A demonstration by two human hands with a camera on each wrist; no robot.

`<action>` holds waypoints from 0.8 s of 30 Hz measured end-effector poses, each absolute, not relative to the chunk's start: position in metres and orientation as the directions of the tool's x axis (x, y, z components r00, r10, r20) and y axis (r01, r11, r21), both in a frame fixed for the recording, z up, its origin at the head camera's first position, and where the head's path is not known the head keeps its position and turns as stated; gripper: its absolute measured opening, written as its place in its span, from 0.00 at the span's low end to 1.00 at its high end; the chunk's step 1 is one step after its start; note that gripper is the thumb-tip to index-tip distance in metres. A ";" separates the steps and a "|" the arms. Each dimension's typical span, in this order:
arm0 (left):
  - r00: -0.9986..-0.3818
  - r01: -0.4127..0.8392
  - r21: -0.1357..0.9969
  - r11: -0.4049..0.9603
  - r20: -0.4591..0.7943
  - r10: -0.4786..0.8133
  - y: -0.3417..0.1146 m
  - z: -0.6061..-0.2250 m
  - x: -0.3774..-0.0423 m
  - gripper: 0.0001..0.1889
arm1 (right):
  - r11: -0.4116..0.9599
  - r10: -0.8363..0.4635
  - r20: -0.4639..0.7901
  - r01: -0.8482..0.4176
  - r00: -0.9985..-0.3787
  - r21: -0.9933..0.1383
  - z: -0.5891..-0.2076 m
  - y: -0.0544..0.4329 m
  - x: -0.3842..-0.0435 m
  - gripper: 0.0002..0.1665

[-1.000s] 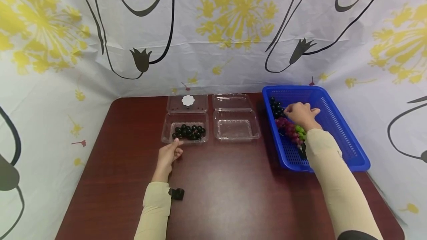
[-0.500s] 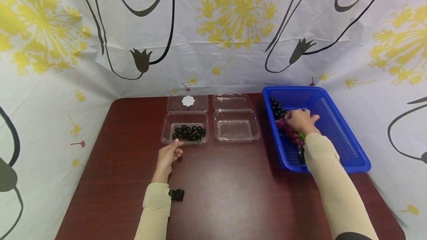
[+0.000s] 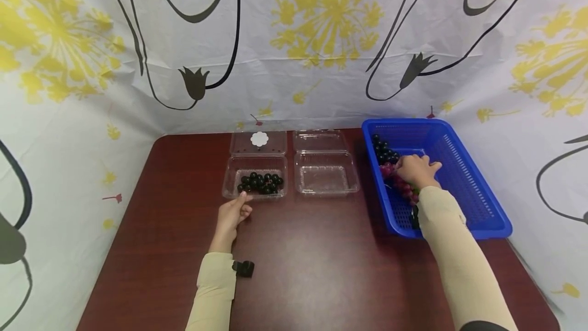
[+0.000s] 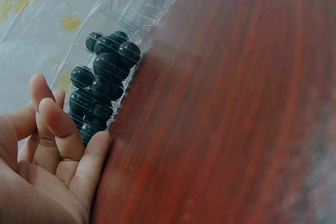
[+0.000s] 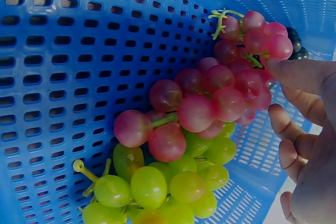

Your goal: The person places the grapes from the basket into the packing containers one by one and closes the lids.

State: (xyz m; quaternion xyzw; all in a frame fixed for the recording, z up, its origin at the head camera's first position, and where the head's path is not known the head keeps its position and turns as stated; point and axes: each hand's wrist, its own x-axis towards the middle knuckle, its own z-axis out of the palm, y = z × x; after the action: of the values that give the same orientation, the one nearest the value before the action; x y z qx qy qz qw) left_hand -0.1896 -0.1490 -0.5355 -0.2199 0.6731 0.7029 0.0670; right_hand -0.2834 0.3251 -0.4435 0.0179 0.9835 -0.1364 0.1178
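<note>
My right hand (image 3: 417,170) is inside the blue basket (image 3: 478,188), its fingertips pinching the upper end of a bunch of red grapes (image 5: 210,90). Below that bunch lies a bunch of green grapes (image 5: 163,187), mostly covered by my arm in the head view. Farther back in the basket are black grapes (image 3: 383,149). My left hand (image 3: 229,214) rests at the front left corner of a clear plastic box (image 3: 228,178), fingers loosely bent, touching its rim. Black grapes (image 4: 105,72) lie in this box.
A second clear plastic box (image 3: 326,190) stands to the right with its lid folded back. A white flower-shaped sticker (image 3: 259,139) is on the left box's lid. Behind the brown table (image 3: 294,269) hangs a patterned white cloth (image 3: 275,80).
My right hand has moved slightly toward me and down, from beside the black grapes onto the red grapes. My left hand stays where it was.
</note>
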 end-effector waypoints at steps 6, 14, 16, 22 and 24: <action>-0.893 -0.392 0.916 -0.085 -0.401 -0.205 -0.148 -0.536 -0.189 0.23 | 0.959 0.017 -0.254 0.088 -0.967 -0.268 -0.452 0.328 -0.283 0.13; -0.895 -0.385 0.919 -0.085 -0.395 -0.209 -0.148 -0.538 -0.190 0.24 | 0.949 0.012 -0.268 0.095 -0.963 -0.300 -0.454 0.329 -0.285 0.17; -0.895 -0.384 0.919 -0.086 -0.394 -0.211 -0.148 -0.537 -0.190 0.24 | 0.949 0.009 -0.280 0.096 -0.960 -0.301 -0.454 0.328 -0.286 0.18; -0.897 -0.380 0.921 -0.086 -0.390 -0.209 -0.148 -0.538 -0.190 0.25 | 0.946 0.009 -0.310 0.109 -0.951 -0.307 -0.454 0.329 -0.286 0.20; -0.898 -0.379 0.922 -0.081 -0.387 -0.210 -0.148 -0.538 -0.191 0.25 | 0.944 0.003 -0.322 0.109 -0.947 -0.311 -0.454 0.330 -0.285 0.21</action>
State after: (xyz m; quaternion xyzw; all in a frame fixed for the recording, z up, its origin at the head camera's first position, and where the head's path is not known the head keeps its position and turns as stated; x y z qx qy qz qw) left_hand -0.1906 -0.1483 -0.5378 -0.2180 0.6751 0.7022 0.0601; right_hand -0.2855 0.3300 -0.4537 0.0290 0.9727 -0.1648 0.1607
